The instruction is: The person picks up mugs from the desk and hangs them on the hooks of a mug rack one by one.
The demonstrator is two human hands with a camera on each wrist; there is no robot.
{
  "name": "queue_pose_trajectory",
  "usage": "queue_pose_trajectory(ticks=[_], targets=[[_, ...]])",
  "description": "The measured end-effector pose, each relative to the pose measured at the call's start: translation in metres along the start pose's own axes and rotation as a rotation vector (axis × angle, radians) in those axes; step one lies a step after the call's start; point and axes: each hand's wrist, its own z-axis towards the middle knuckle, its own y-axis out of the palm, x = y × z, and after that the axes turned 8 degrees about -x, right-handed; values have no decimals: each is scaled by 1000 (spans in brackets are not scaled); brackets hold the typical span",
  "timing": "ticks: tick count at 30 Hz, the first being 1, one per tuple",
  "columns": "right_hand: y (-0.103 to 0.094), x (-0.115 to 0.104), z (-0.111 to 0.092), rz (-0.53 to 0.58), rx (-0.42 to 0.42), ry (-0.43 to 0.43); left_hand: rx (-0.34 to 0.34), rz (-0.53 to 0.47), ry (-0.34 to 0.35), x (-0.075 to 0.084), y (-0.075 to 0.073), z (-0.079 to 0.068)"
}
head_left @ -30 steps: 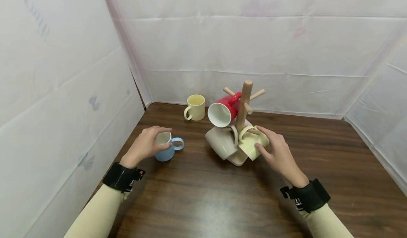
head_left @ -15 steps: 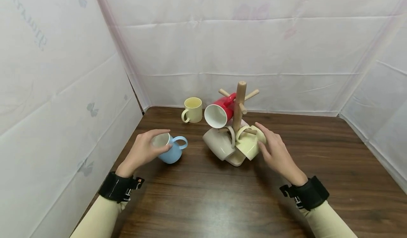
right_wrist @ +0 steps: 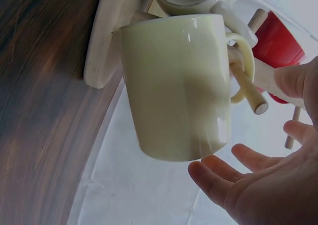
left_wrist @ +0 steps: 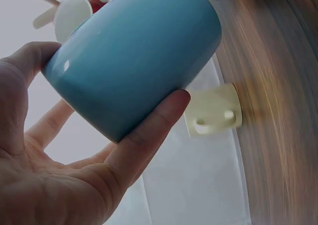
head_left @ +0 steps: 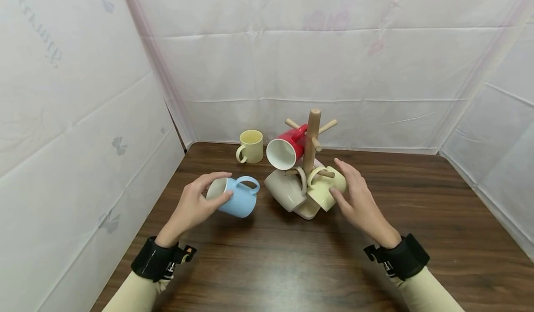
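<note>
My left hand [head_left: 193, 205] grips a light blue mug [head_left: 241, 200] between thumb and fingers. Held above the table, the mug lies tilted, its mouth facing left and its handle up to the right. The left wrist view shows the fingertips on the outside of the blue mug [left_wrist: 139, 61]. On a lower peg of the wooden mug tree [head_left: 310, 152], a pale yellow mug [head_left: 325, 194] hangs by its handle. My right hand [head_left: 358, 200] is beside it with fingers spread. In the right wrist view the fingertips are right at the bottom of the pale yellow mug [right_wrist: 174, 86].
A red mug [head_left: 297, 147] hangs from an upper peg and a grey mug [head_left: 283, 191] from a lower one. Another yellow mug [head_left: 254, 149] stands upright at the back of the wooden table [head_left: 267, 265]. White sheets [head_left: 317, 66] enclose the back and sides.
My left hand has lifted the blue mug off the table, tipped it over and moved it right toward the mug tree. The right hand has eased slightly off the hanging pale yellow mug.
</note>
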Motion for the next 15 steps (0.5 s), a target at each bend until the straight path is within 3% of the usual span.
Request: queue_pose_trajectory(ticks=[15], targets=[[5, -13, -4, -7, 6, 31, 25, -208, 54, 40, 29, 0]])
